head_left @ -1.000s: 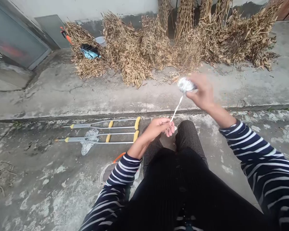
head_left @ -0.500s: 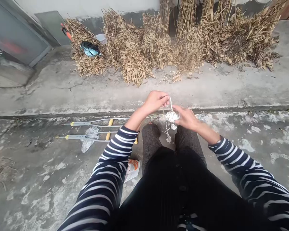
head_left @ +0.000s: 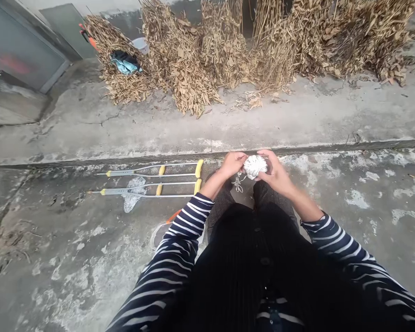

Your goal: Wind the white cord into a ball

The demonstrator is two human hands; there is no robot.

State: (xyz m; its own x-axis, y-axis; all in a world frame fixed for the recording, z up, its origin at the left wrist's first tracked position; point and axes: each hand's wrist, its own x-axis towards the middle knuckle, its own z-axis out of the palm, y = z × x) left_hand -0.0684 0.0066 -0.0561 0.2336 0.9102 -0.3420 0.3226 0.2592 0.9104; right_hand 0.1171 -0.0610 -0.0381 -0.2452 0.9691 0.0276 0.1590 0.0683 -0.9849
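So there's a roundish white ball of twine [head_left: 255,166] held up between both hands, just above the knees of some dark checked trousers [head_left: 224,212]. It's pretty much round, so no real long axis, but a loose strand [head_left: 238,183] dangles off its left side toward the lap. The left hand [head_left: 232,165] has a light grip on the ball's left edge, and the right hand [head_left: 275,173] cups the other side, so both grips are closed on it. Off to the left, a pair of crutches [head_left: 148,184] lies on the concrete ground [head_left: 72,272] across a clear plastic bag [head_left: 133,193]. Further out, bundles of dried stalks [head_left: 193,60] lean against the wall [head_left: 115,25], with a white bowl [head_left: 140,44] tucked behind one and a blue cloth [head_left: 125,63] lying on it.
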